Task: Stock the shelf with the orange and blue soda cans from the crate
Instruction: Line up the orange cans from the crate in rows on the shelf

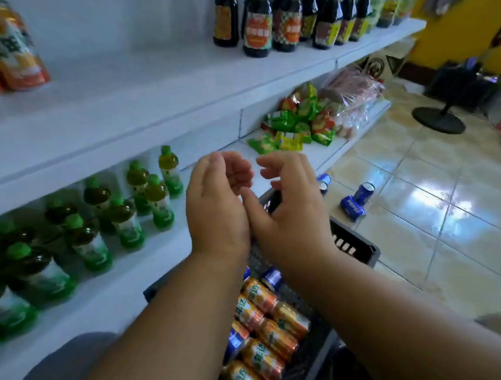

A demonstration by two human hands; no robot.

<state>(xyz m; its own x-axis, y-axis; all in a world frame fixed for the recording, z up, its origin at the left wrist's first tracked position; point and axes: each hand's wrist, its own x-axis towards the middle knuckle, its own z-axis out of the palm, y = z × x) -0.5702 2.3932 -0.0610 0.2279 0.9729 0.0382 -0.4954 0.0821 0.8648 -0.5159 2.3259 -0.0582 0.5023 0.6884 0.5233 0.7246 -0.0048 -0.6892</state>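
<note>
In crate (355, 241): orange cans (261, 320), blue cans (271, 278).

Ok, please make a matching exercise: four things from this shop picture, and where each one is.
Things:
1. orange soda cans
2. two blue soda cans
3. green-capped tea bottles
4. dark glass sauce bottles

Places:
A. upper white shelf
B. tiled floor
C. black plastic crate
D. lower white shelf

Pairs: 1-C, 2-B, 3-D, 4-A

A white Pepsi wordmark is seen on the blue aluminium soda cans lying on the tiled floor (353, 205). Chinese characters on the orange aluminium soda cans in the dark plastic crate (258, 294) are blurred and cannot be read.
</note>
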